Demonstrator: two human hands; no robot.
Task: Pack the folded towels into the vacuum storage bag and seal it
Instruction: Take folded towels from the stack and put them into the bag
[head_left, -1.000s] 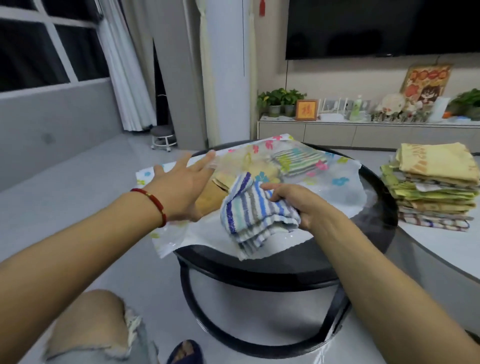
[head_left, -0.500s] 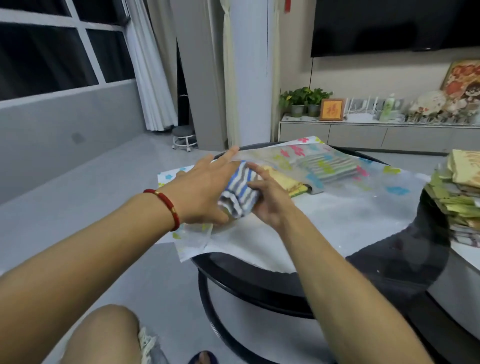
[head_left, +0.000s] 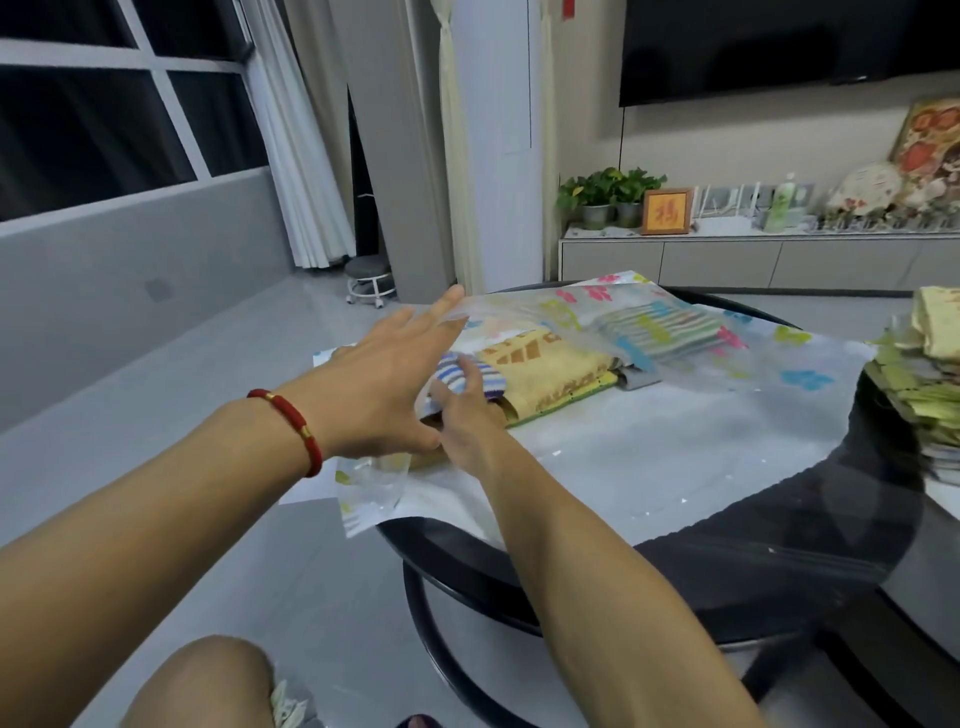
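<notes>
Towel (head_left: 470, 376), striped, under right hand (head_left: 467, 415) fingers, curled on it | left hand (head_left: 379, 384) fingers straight, lifting bag (head_left: 675, 415) flap

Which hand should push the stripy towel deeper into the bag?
Right. The right hand already grips the blue striped towel at the bag's mouth, while the left hand is busy lifting the vacuum bag's top flap open.

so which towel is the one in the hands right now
The blue-and-white striped towel, pinched by the right hand at the bag's mouth. The yellow patterned towel and the pastel striped towel already lie inside the bag, untouched.
</notes>
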